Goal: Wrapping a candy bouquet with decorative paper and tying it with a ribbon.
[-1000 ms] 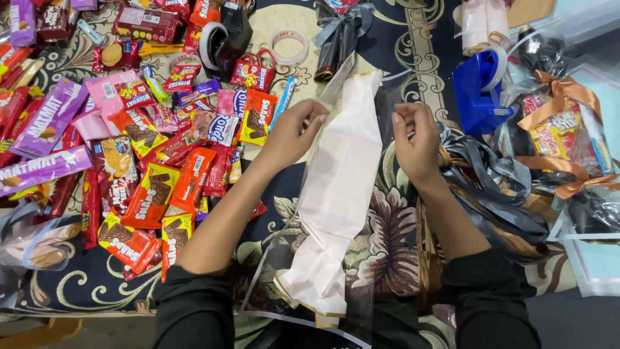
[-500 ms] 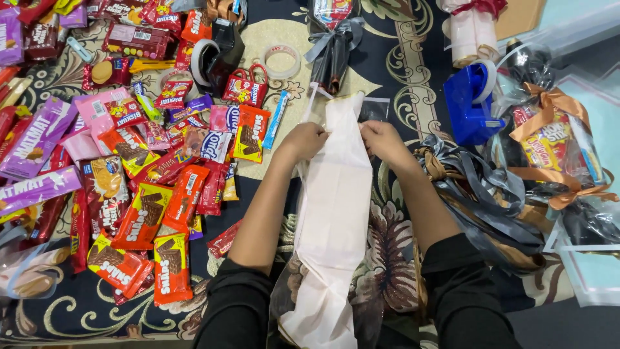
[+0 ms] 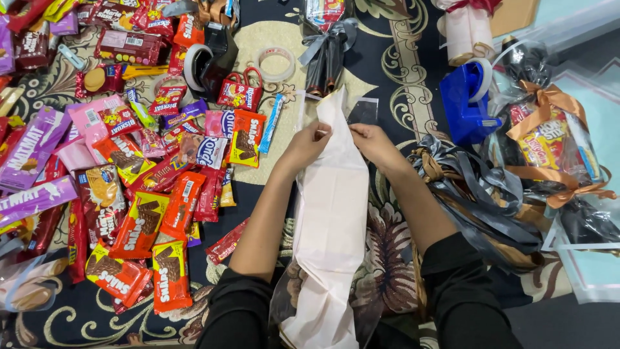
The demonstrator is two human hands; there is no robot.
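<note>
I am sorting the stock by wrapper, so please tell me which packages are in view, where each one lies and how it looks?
Orange snack packs: flat rectangles, left of the left arm.
Purple bars: long wrappers, far left edge.
Red mini bags: small, with handles, above the left hand.
Wrapped gift bundle: clear film, orange ribbon, far right.
White paper: long sheet in clear bag, pinched by both hands; right hand.

At your ten o'clock lies a spread of snack packets: flat orange-red wrappers, two long purple bars at nine o'clock, and pink packs above them. A small red carton with handles sits at eleven o'clock. At two o'clock stands a clear wrapped gift bundle of yellow and red packets, tied with a copper ribbon.
</note>
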